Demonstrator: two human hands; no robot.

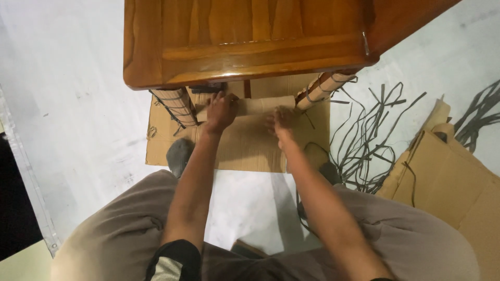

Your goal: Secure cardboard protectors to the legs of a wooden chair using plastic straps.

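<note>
A polished wooden table stands on a flat cardboard sheet. Its two near legs, the left leg and the right leg, are wrapped in brown paper and bound with dark straps. Between the legs runs a crossbar covered by a roll of brown cardboard. My left hand grips the left end of that roll. My right hand rests on the cardboard just below the roll's right part, fingers curled and blurred.
Loose dark strapping strips lie tangled on the pale floor to the right. More cardboard pieces sit at the far right. My knees in brown trousers fill the bottom, with grey-socked feet on the cardboard's edge.
</note>
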